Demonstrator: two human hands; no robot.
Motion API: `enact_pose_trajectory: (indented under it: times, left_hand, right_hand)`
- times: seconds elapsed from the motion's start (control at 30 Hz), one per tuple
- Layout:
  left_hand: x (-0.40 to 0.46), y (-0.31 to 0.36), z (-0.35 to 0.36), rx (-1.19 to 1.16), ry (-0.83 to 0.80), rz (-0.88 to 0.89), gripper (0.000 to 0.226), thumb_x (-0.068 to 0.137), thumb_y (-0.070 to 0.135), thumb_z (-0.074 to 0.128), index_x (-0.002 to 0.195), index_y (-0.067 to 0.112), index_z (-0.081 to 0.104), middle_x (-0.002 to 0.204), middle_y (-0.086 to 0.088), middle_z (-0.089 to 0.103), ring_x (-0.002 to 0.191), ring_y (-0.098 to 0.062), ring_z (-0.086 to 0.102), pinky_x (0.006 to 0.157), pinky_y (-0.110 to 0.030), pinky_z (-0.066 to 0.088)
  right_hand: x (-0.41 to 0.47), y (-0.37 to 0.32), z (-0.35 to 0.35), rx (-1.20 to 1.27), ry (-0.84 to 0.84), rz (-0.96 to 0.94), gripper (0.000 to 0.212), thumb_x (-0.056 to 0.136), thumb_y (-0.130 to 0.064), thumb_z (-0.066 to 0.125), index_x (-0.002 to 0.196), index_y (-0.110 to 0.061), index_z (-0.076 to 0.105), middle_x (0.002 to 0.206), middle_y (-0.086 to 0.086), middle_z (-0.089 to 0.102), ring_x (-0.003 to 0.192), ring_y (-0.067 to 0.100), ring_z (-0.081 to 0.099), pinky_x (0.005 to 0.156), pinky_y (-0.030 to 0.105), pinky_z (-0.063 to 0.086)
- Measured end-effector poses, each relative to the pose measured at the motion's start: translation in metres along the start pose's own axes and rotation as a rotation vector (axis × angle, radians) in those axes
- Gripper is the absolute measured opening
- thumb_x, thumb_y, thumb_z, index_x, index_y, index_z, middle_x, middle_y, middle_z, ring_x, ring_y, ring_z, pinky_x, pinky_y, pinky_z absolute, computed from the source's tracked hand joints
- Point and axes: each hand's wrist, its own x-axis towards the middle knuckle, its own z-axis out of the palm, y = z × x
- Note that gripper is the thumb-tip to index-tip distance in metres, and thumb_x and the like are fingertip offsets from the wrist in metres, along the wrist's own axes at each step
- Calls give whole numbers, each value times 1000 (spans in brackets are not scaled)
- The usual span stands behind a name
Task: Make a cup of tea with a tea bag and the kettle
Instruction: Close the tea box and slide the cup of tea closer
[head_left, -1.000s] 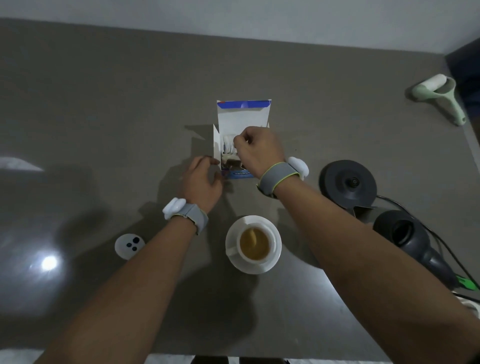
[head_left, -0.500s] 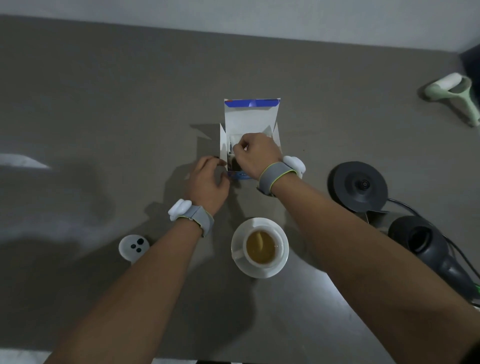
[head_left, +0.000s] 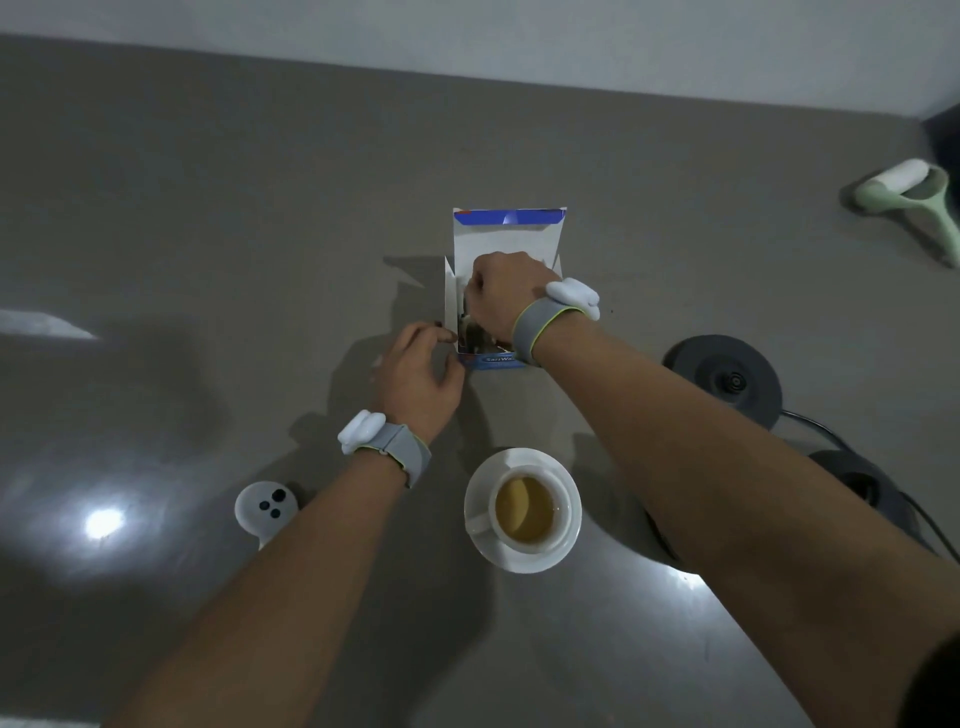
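Observation:
An open white and blue tea box (head_left: 506, 234) stands on the grey counter, its lid flap raised toward the wall. My right hand (head_left: 501, 293) is curled over the box's opening with the fingertips down inside; what they hold is hidden. My left hand (head_left: 415, 379) rests against the box's left side, fingertips on the side flap. A white cup (head_left: 527, 512) of pale brown tea sits on a white saucer (head_left: 519, 564) near me, below the box. The black kettle (head_left: 857, 483) is at the right, mostly hidden behind my right forearm.
The round black kettle base (head_left: 724, 376) lies right of the box, with a cord trailing off right. A green lint roller (head_left: 909, 200) lies at the far right. A small white round device (head_left: 265, 506) sits left of my left forearm. The wall bounds the counter at the back.
My right hand has dipped lower into the tea box. My left hand has stayed at the box's left side. The view shifted slightly.

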Motion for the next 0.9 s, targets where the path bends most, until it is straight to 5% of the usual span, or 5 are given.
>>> enact_pose_trajectory:
  times: [0.27, 0.5, 0.7, 0.9]
  left_hand:
    - [0, -1, 1, -18, 18, 27, 18, 85, 24, 55, 100, 20, 63, 111, 5, 58, 101, -17, 60, 84, -38, 52]
    - [0, -4, 5, -29, 37, 32, 16, 84, 20, 57, 99, 21, 63, 109, 6, 58, 97, -14, 59, 81, -36, 52]
    - [1, -7, 7, -46, 54, 50, 7, 85, 19, 57, 91, 23, 58, 106, 7, 57, 101, -13, 59, 79, -38, 51]
    - [2, 2, 8, -57, 59, -8, 18, 85, 29, 56, 100, 32, 46, 103, 14, 58, 69, -17, 53, 61, -38, 50]
  right_hand:
    - [19, 5, 8, -208, 33, -107, 23, 95, -27, 54, 109, -14, 67, 107, 10, 69, 99, 33, 65, 72, 34, 40]
    - [20, 11, 8, -223, 40, -118, 24, 96, -21, 53, 115, -12, 65, 110, 11, 67, 101, 34, 65, 73, 35, 40]
    - [-5, 16, -1, -120, 200, -44, 37, 97, -45, 49, 114, -17, 66, 113, 7, 67, 106, 34, 59, 83, 42, 48]
    - [-32, 33, 3, -3, 204, 97, 53, 94, -51, 52, 137, -20, 53, 138, 8, 56, 124, 34, 51, 98, 48, 47]
